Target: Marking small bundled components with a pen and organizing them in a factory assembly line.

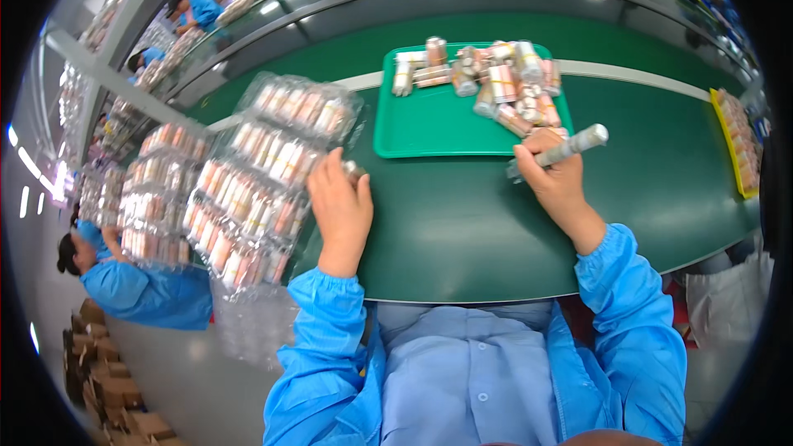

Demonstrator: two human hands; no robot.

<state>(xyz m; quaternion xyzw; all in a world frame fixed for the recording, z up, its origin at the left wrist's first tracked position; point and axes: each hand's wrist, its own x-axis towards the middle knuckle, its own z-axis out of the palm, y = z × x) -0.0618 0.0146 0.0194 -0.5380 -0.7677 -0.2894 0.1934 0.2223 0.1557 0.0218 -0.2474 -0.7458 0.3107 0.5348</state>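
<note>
My left hand (pixel 339 210) is at the inner edge of the clear plastic trays (pixel 260 192), which are packed with pink and white cylindrical rolls. Between its thumb and fingers shows the end of a small roll (pixel 353 172), blurred and mostly hidden by the hand. In my right hand (pixel 551 173) is a clear, greyish tube-shaped pack (pixel 573 144), tilted up to the right. That hand is just off the front right corner of a green plastic tray (pixel 427 130). Loose rolls with yellow bands (pixel 503 83) are heaped in the tray's back and right part.
The dark green worktable (pixel 458 229) has a pale strip (pixel 632 74) across it. More filled plastic trays (pixel 158 198) stand at left, beside a person in blue (pixel 142 291). A yellow tray (pixel 736 142) of rolls sits far right. Cardboard boxes (pixel 111 378) lie on the floor.
</note>
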